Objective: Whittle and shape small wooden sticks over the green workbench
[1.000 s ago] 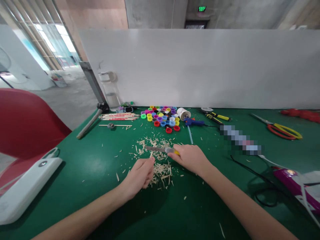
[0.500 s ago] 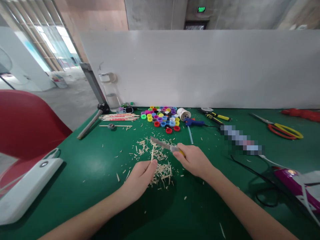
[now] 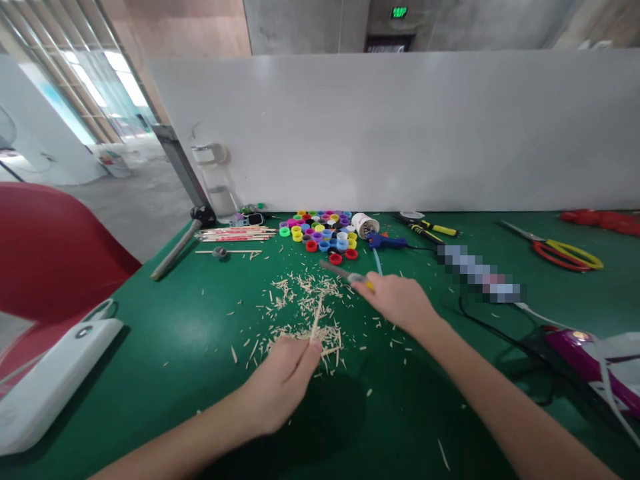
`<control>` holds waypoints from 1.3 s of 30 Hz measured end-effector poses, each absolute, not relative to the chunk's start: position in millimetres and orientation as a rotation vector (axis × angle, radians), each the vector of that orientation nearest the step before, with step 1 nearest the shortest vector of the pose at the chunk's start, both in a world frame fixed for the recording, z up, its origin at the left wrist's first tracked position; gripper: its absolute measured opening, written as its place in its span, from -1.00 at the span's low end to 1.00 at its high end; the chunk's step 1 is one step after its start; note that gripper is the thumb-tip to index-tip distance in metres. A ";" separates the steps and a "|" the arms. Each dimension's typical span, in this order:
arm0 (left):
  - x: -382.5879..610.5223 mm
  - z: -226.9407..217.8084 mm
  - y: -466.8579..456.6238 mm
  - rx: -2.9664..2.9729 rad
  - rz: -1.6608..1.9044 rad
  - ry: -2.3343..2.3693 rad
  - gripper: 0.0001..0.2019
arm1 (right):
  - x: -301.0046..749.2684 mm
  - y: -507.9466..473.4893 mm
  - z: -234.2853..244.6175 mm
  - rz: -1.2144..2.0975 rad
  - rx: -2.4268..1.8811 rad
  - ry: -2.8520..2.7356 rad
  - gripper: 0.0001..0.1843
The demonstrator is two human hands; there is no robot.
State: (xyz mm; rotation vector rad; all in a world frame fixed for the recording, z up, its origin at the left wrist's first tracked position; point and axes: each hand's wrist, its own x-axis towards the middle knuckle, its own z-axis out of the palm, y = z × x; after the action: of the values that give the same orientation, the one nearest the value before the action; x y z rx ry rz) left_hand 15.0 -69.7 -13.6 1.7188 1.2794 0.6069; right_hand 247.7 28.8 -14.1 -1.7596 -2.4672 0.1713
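Observation:
Between the thumb and fingers of my left hand (image 3: 287, 377) is a thin wooden stick (image 3: 317, 319), its upper end pointing away from me. My right hand (image 3: 397, 300) is closed round the yellow and grey handle of a knife (image 3: 345, 272). The dark blade points up and left, apart from the stick's tip. Beneath and around both hands, many pale wood shavings (image 3: 287, 293) lie scattered on the green table (image 3: 200, 373).
Coloured bottle caps (image 3: 325, 235) lie at the back, with red-and-pale sticks (image 3: 235, 233) to their left. A white cup (image 3: 364, 225), blue glue gun (image 3: 387, 242), pliers (image 3: 435, 228) and scissors (image 3: 555, 248) lie rightward. A white panel (image 3: 375, 133) borders the table's far side.
The knife has moved right and slightly up, off the stick's end. My left hand has drawn the stick a little toward me and right.

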 end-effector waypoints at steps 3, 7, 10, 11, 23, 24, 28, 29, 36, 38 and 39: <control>15.5 -14.3 -71.1 1.636 0.624 1.223 -0.52 | 263.5 34.6 -10.6 0.102 -1.759 -2.296 -0.47; 12.5 -20.9 -60.7 1.471 0.703 1.220 -0.53 | 255.7 21.7 -10.2 0.246 -1.436 -2.386 -0.50; 13.1 -22.7 -58.6 1.407 0.723 1.238 -0.55 | 240.6 9.5 -13.3 0.254 -1.210 -2.538 -0.51; 13.8 -22.5 -59.4 1.404 0.729 1.240 -0.55 | 236.5 6.8 -14.3 0.240 -1.198 -2.570 -0.50; 16.7 -13.2 -67.3 1.425 0.653 1.253 -0.52 | 236.9 25.7 -17.8 0.058 -1.607 -2.577 -0.40; 17.2 -12.8 -70.1 1.485 0.633 1.235 -0.52 | 242.6 29.8 -17.2 0.090 -1.676 -2.552 -0.39; 16.6 -17.1 -68.6 1.584 0.636 1.241 -0.51 | 261.1 34.1 -12.9 0.131 -1.664 -2.389 -0.45; 15.8 -19.4 -65.0 1.584 0.666 1.268 -0.53 | 261.5 31.6 -12.2 0.162 -1.601 -2.392 -0.47; 14.7 -28.2 -54.3 1.633 0.737 1.345 -0.55 | 234.4 5.9 -14.1 0.152 -1.196 -2.585 -0.50; 15.9 -27.2 -55.9 1.636 0.728 1.348 -0.56 | 228.5 3.9 -13.9 0.076 -1.256 -2.598 -0.48; 16.4 -26.5 -56.1 1.600 0.727 1.339 -0.57 | 226.5 4.1 -13.6 0.034 -1.299 -2.596 -0.46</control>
State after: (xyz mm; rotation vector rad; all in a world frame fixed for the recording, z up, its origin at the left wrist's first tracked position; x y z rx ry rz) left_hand 16.4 -56.1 -26.5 1.5997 1.3392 0.7275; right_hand 226.5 4.1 -13.6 -1.2992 -2.5959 0.0344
